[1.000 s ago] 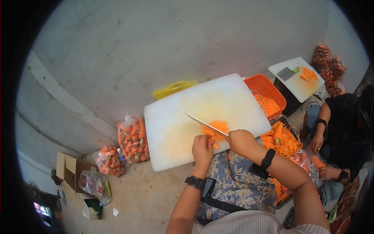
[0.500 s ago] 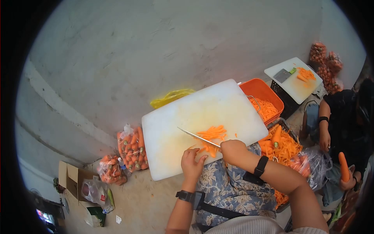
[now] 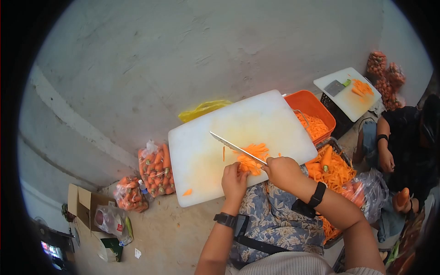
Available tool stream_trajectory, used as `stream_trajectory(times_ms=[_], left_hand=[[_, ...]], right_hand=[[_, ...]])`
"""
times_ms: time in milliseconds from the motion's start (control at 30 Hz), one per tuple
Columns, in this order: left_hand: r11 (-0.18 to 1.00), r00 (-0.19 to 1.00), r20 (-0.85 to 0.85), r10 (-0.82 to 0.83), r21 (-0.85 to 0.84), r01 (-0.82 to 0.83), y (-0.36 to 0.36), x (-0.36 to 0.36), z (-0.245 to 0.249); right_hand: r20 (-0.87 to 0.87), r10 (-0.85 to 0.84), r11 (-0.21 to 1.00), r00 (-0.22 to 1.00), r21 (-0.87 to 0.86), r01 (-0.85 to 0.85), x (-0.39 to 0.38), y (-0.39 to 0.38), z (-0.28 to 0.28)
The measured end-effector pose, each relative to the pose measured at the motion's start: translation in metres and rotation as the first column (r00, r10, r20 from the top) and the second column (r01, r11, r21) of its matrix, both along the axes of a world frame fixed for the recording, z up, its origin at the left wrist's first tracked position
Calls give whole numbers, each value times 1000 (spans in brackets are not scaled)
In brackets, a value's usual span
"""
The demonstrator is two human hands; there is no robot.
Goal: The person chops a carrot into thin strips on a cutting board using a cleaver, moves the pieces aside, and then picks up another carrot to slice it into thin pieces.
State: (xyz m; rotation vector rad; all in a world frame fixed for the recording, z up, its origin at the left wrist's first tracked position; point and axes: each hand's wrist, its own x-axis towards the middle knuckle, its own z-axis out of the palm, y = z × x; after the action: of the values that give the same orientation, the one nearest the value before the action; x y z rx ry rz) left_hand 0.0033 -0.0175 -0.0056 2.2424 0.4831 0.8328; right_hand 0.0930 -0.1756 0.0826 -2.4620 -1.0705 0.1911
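My right hand (image 3: pixel 283 173) grips a kitchen knife (image 3: pixel 233 145) by its handle, which the fingers hide. The long blade points up and left across the white cutting board (image 3: pixel 201 146), over a pile of carrot strips (image 3: pixel 256 150). Just left of the knife, my left hand (image 3: pixel 234 182) has its fingers bent and pressed onto carrot slices (image 3: pixel 250 166) near the board's front edge. One thin carrot strip (image 3: pixel 224 153) lies apart, and a small carrot piece (image 3: pixel 187 192) rests at the lower left of the board.
Bagged carrots (image 3: pixel 156 169) stand left of the board. To the right are an orange bucket (image 3: pixel 316 103) of shredded carrot and a crate of carrots (image 3: pixel 337 172). A co-worker (image 3: pixel 405 142) sits at right, holding a carrot, near a second cutting board (image 3: pixel 350 103). A cardboard box (image 3: pixel 82 208) is lower left.
My left hand has moved right and slightly up onto the slices. The knife has shifted slightly up and right over the pile. At right, the co-worker's carrot has tilted and now looks shorter.
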Motion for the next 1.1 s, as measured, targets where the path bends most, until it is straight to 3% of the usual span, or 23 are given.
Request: stream_trajectory(times_ms=[67, 100, 133, 167, 233, 367, 433, 533, 567, 700, 833, 900, 933, 1000, 1100], left_hand=[[1000, 999, 33, 28, 14, -28, 8, -18, -6], [998, 996, 65, 58, 29, -60, 18, -29, -8], [973, 987, 73, 145, 173, -156, 30, -41, -4], [918, 969, 87, 233, 309, -248, 43, -55, 2], [771, 864, 112, 490, 407, -490, 64, -78, 19], [650, 756, 48, 652, 478, -591, 103, -107, 7], [834, 817, -192, 543, 235, -499, 113, -110, -4], [862, 849, -208, 486, 273, -427, 106, -99, -14], [863, 850, -207, 484, 272, -425, 101, -96, -16], [898, 896, -127, 426, 178, -402, 73, -74, -12], [970, 965, -124, 233, 102, -221, 49, -48, -2], [998, 993, -108, -56, 12, 57, 35, -33, 2], [998, 993, -105, -55, 4, 56, 28, -28, 4], [984, 984, 33, -177, 0, 178, 16, -19, 10], [995, 996, 64, -63, 84, 58, 18, -20, 22]], right_hand=[[-9, 33, 986, 999, -163, -34, 8, -3, -21], [-11, 32, 987, 999, -160, -33, 10, -4, -22], [-23, 25, 987, 999, -155, -28, 14, -4, -20], [-41, 23, 988, 999, -155, -29, 16, -4, -19], [-43, 23, 988, 999, -149, -29, 20, -3, -13], [-42, 25, 999, 999, -39, -27, 9, 4, 8], [-63, 64, 997, 996, -26, -66, -6, 7, 15], [-102, 144, 985, 984, -76, -152, -14, 5, 4], [-128, 197, 966, 972, -143, -214, -13, 4, -2], [-83, 144, 973, 986, -171, -157, 2, -7, -16], [-21, 18, 996, 1000, -82, -20, 30, -13, -19], [-21, -90, 990, 996, -111, 87, 34, -15, -11], [-17, -89, 989, 996, -119, 86, 32, -19, -7], [-19, -111, 993, 994, -36, 110, 29, -27, 7], [11, -163, 986, 986, -41, 164, 24, -31, 17]])
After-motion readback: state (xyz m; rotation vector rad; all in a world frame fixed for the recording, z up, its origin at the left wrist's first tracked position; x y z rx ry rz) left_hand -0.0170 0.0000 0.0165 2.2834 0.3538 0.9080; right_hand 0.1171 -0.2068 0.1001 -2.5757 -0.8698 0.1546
